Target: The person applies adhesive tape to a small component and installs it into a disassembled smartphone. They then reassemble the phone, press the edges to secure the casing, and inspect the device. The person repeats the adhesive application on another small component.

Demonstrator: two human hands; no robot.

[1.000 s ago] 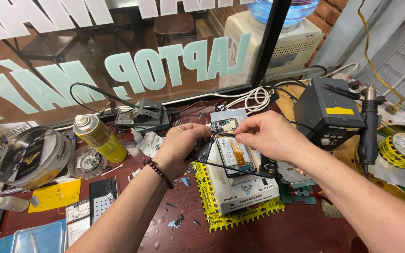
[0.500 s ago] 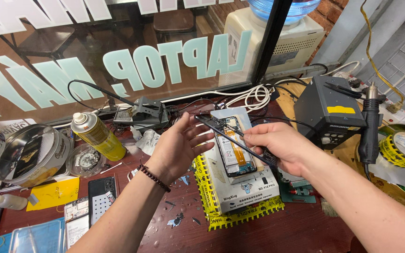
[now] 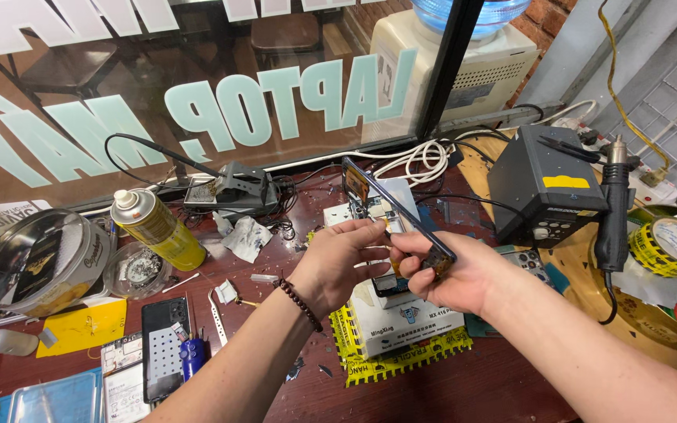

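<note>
Phone screen [image 3: 397, 207] — in right hand [image 3: 452, 274]

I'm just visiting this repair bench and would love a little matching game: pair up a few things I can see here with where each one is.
Things:
1. yellow spray can
2. thin dark phone screen panel
3. black hot-air station box
4. roll of yellow tape

Places:
A. far right edge of the bench
B. tilted up in the right hand, with the left hand at its edge
C. lying tilted at the left, beside a round metal tin
D. behind the right forearm, with a yellow label on its face

Pairs: 1-C, 2-B, 3-D, 4-A
</note>
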